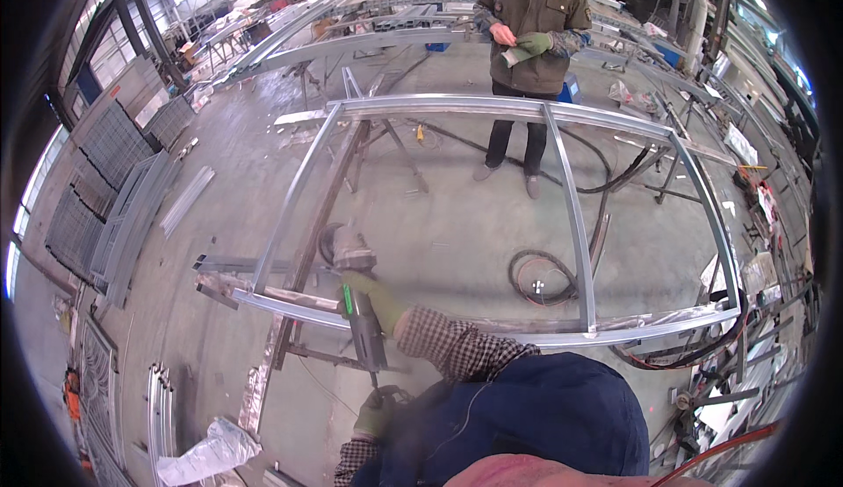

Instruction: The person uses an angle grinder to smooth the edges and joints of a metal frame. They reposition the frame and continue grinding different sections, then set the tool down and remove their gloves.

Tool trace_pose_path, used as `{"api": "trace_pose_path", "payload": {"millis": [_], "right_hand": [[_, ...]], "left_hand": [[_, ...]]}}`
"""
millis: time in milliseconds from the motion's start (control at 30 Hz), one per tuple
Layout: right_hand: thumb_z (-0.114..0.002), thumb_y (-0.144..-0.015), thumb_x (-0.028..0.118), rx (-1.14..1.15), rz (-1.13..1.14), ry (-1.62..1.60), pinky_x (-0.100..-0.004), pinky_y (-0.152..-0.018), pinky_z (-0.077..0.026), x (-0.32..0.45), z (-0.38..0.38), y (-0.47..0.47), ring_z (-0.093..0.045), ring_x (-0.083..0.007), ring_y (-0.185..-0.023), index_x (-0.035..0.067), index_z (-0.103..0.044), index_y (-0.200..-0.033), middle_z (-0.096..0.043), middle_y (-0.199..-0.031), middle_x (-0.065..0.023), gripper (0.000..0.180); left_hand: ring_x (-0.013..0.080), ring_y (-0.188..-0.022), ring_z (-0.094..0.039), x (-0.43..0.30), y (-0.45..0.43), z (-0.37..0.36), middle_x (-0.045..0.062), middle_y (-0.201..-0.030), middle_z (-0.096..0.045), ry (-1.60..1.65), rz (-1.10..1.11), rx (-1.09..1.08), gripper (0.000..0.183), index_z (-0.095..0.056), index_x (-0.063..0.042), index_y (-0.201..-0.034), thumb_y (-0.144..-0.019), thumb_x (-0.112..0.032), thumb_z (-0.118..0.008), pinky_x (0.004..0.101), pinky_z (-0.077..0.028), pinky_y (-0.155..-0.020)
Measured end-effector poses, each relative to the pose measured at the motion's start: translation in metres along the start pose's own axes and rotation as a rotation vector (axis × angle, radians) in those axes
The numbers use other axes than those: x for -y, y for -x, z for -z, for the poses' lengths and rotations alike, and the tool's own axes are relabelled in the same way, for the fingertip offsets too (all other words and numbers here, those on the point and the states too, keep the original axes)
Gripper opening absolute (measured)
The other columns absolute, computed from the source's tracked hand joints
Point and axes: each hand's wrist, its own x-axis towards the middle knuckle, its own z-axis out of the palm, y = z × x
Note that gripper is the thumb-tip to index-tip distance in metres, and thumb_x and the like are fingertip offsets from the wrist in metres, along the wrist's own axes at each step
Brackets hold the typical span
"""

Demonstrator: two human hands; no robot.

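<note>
My right hand (374, 299), in a green work glove, grips an angle grinder (364, 332) with a dark body and a green label. Its blurred head (352, 250) is above the near left part of a welded metal frame (296, 309), left of the hand. I cannot tell whether the disc touches metal. Below the grinder's tail, my gloved left hand (374, 416) is closed around the black power cord (375, 379). The frame of silvery square tubes has several crossbars, one being the middle crossbar (570, 217).
Trestle legs and a long rusty steel beam (323, 217) support the frame. Across it stands a person (533, 32) handling a glove. A coiled cable (541, 277) lies on the floor. Metal tubes (161, 414) and plastic wrapping (211, 454) lie lower left; stacked grilles (112, 151) lean at left.
</note>
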Motion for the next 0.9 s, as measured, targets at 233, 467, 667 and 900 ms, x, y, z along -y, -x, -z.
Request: {"api": "trace_pose_path", "payload": {"millis": [233, 467, 667, 900], "right_hand": [[-0.072, -0.100, 0.043, 0.070, 0.016, -0.376, -0.0394, -0.075, -0.060, 0.017, 0.039, 0.040, -0.071, -0.0232, -0.078, 0.009, -0.070, -0.100, -0.071, -0.086, -0.0081, 0.034], [-0.073, -0.099, 0.046, 0.159, 0.009, -0.455, -0.0407, -0.075, -0.061, 0.000, 0.019, 0.116, -0.072, -0.0238, -0.079, 0.007, -0.070, -0.104, -0.072, -0.090, -0.0082, 0.040], [-0.076, -0.097, 0.046, 0.224, -0.267, -0.197, -0.0424, -0.074, -0.063, -0.063, 0.005, 0.164, -0.073, -0.0253, -0.080, 0.005, -0.069, -0.107, -0.072, -0.092, -0.0091, 0.043], [-0.078, -0.097, 0.040, 0.284, -0.678, -0.126, -0.0432, -0.075, -0.064, -0.184, 0.020, 0.178, -0.072, -0.0282, -0.082, 0.004, -0.063, -0.122, -0.070, -0.099, -0.0133, 0.046]], "left_hand": [[0.0082, -0.064, -0.058, 0.007, 0.048, -0.044, 0.000, -0.085, -0.068, 0.138, 0.019, -0.113, 0.026, -0.070, -0.008, -0.129, -0.108, -0.020, -0.063, 0.0251, -0.048, -0.061], [0.0238, -0.113, -0.072, 0.097, 0.093, -0.070, 0.015, -0.116, -0.076, -0.478, -0.003, -0.185, 0.029, -0.071, -0.009, -0.128, -0.106, -0.024, -0.060, 0.0385, -0.058, -0.091], [0.0341, -0.110, -0.073, 0.167, 0.176, -0.137, 0.016, -0.118, -0.076, -0.130, 0.038, -0.335, 0.032, -0.070, -0.015, -0.135, -0.105, -0.016, -0.061, 0.0402, -0.059, -0.098], [0.0069, -0.078, -0.064, 0.147, 0.310, -0.179, 0.002, -0.099, -0.076, 0.333, 0.177, -0.911, 0.026, -0.076, -0.006, -0.124, -0.110, -0.022, -0.062, 0.0247, -0.051, -0.071]]}}
